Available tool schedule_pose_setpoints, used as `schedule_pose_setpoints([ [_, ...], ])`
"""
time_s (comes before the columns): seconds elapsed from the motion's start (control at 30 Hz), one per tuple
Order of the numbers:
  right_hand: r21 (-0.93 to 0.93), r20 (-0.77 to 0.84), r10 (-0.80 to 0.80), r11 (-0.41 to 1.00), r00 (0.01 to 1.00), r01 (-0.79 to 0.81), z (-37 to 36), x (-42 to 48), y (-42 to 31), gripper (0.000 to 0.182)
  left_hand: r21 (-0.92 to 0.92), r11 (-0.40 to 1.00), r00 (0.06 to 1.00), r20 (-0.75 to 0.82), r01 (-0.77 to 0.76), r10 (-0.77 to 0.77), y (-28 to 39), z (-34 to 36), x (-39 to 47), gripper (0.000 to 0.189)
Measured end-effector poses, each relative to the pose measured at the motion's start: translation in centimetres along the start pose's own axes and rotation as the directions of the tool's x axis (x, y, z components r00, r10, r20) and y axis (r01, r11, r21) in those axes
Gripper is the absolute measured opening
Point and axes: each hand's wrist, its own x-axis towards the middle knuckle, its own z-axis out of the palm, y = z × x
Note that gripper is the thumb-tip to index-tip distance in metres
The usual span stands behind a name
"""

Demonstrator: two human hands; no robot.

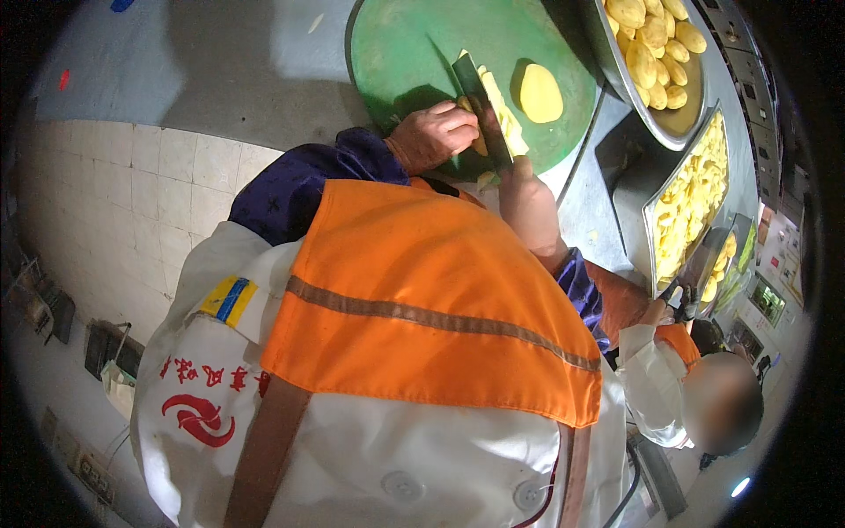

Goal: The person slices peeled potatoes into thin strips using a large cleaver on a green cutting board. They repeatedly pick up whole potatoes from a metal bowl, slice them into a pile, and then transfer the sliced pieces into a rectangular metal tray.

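Observation:
My right hand (526, 201) grips a broad-bladed kitchen knife (485, 109) by its handle end, over a round green cutting board (409, 46). Curled fingers of my left hand (439, 132) hold a piece of peeled potato (480, 142) on the board, close against the blade's left side. The blade hides part of that piece. Along the other side of the blade lie cut potato slices (505, 119), overlapping in a row. A larger peeled potato piece (541, 94) rests apart from them, farther right on the board.
A metal basin (693, 122) of whole peeled potatoes stands right of the board. Beside it, a deep rectangular metal pan (637, 211) holds many cut potato pieces. Farther along the metal table (587, 178), a co-worker (660, 389) stands near another potato container. Tiled floor (165, 165) lies to the left.

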Motion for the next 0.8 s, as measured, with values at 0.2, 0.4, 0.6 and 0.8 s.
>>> schedule_pose_setpoints([
  [0.2, 0.010, -0.076, -0.111, 0.994, 0.991, 0.112, 1.4, 2.5, 0.0, 0.012, 0.005, 0.998, 0.998, 0.014, 0.064, -0.064, 0.3, -0.7, 0.2, 0.015],
  [0.4, 0.167, -0.129, -0.063, 0.982, 0.990, 0.084, 0.9, 2.8, 1.5, 0.012, 0.007, 0.998, 0.998, -0.019, 0.062, -0.062, 0.6, -0.5, 0.2, 0.013],
  [0.6, -0.030, 0.016, 0.021, 0.999, 1.000, -0.020, -1.5, -0.8, -0.4, 0.012, -0.003, 0.999, 0.998, -0.041, 0.049, -0.049, 0.6, -0.4, 0.4, 0.010],
  [0.8, -0.053, 0.020, 0.004, 0.999, 1.000, -0.003, -0.7, -1.5, 0.1, 0.011, -0.004, 0.998, 0.998, -0.027, 0.058, -0.058, 0.5, -0.3, 0.1, 0.011],
])
